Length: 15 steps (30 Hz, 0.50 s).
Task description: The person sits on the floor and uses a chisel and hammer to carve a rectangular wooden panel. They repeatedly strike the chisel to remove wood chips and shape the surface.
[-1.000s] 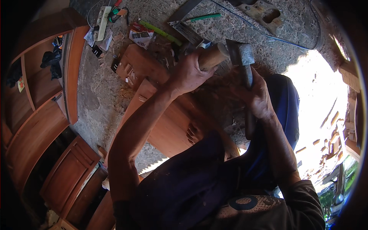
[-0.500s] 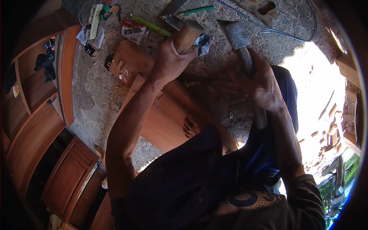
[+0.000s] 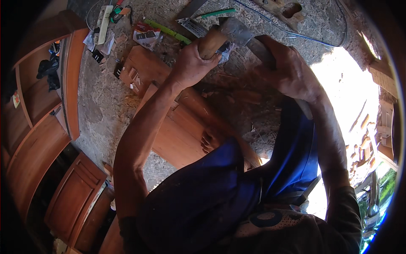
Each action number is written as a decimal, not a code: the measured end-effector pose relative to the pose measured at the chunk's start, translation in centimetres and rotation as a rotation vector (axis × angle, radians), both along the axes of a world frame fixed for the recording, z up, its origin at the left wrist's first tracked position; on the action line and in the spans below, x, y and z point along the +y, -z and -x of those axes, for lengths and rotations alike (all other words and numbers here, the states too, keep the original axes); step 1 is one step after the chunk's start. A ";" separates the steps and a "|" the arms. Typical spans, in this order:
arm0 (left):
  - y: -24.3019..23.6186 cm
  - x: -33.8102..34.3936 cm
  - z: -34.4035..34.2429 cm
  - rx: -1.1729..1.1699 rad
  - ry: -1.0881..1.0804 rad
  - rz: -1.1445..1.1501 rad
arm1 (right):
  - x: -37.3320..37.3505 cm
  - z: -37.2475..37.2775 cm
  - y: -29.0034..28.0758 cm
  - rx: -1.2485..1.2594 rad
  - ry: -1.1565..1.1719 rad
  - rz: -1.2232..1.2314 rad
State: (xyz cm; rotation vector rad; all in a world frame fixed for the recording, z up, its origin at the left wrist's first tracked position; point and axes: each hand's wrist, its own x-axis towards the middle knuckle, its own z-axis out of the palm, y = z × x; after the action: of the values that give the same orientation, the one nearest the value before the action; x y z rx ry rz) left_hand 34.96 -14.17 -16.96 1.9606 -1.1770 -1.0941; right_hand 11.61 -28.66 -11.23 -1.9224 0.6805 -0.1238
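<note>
My left hand grips a short round wooden piece, held upright above a reddish-brown wooden board. In my right hand is a long-handled tool with a broad grey metal head, like a hatchet, its head at the top of the wooden piece; whether they touch I cannot tell. My bare foot rests on the board, and small wood chips lie at the board's far end.
Wooden cabinet and loose door at left. Power strip, yellow-green level, metal square, green pencil, blue cable and a cut wood piece lie on the gritty floor beyond my hands. Sunlit scraps at right.
My right hand has moved up, swinging the metal head leftward to the wooden piece. My left hand moved up and left with that piece, then shifted slightly down.
</note>
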 end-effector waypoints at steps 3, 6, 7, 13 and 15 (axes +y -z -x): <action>-0.9 -0.1 0.4 0.018 -0.014 -0.029 | -1.3 -0.1 -3.4 -0.027 0.282 -0.141; -0.6 -0.4 0.7 0.021 -0.001 -0.020 | -0.9 -1.5 -2.9 -0.376 0.717 -0.208; -0.5 -0.2 0.6 0.008 0.000 -0.020 | 0.0 -2.1 -2.5 -0.353 0.731 -0.241; -0.1 1.1 0.1 -0.046 0.002 0.017 | 0.2 -0.9 -3.0 0.025 0.019 0.017; -0.3 0.7 0.2 -0.024 0.008 0.030 | -0.6 -1.2 -3.4 -0.150 0.327 -0.055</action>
State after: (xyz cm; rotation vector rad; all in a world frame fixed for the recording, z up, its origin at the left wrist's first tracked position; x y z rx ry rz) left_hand 34.79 -13.52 -16.70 1.9526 -1.2083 -1.0538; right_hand 12.77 -29.31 -7.85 -1.7171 0.8825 -0.4451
